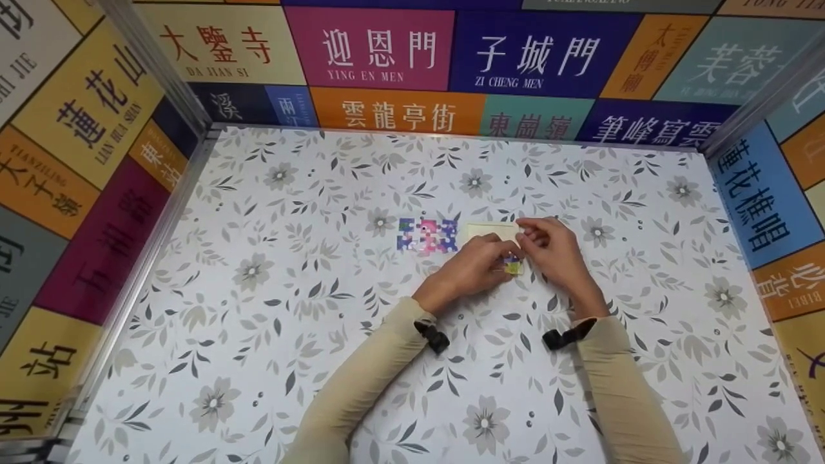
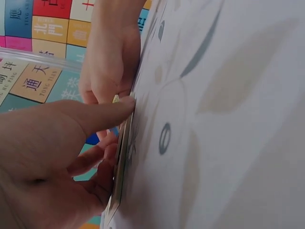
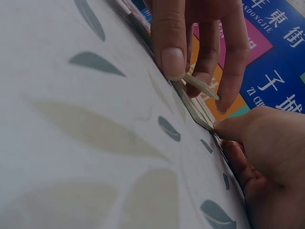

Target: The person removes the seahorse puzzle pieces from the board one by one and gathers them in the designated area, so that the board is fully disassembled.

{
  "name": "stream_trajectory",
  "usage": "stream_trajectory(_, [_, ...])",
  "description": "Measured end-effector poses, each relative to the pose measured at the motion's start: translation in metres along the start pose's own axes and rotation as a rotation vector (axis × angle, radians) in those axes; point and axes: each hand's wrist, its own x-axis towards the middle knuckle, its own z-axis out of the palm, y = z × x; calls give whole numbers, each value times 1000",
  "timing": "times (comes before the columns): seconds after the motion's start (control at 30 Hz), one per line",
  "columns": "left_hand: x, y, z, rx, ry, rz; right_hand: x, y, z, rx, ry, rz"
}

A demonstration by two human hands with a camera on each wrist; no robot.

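Observation:
A shallow, pale cream puzzle tray point(image 1: 480, 229) lies flat on the table, partly hidden by both hands. My left hand point(image 1: 477, 264) is over the tray. In the right wrist view its thumb and fingers pinch a thin, pale-edged puzzle piece point(image 3: 202, 87), tilted above the tray's rim. A blue and yellow-green printed patch point(image 1: 513, 265) shows below the left fingers, at the tray's near right corner. My right hand point(image 1: 551, 248) holds the tray's right edge, its thumb point(image 3: 233, 128) against the rim. Left of the tray lie several interlocked puzzle pieces point(image 1: 428, 236), pink, blue and purple.
The white tabletop point(image 1: 348, 374) has a grey flower and leaf print. Panels with coloured Chinese lettering point(image 1: 380, 51) enclose it at the back and both sides. Black camera mounts point(image 1: 433, 336) sit at both wrists.

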Motion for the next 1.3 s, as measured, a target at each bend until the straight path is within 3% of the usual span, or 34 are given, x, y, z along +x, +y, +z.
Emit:
stream_trajectory(0.57, [1,-6,0,-65,72,-22,0,-1,-2,-29,-6,-5])
stream_trajectory(0.87, [-3,-9,-7,-104,84,-33,0,-1,-2,-26,-23,7])
stream_trajectory(1.03, [-9,-9,-14,-74,90,-37,0,-2,-2,-20,-22,-7])
stream_trajectory(1.3, [-28,-17,-26,-22,163,-97,-2,-2,-3,-31,-11,-7])
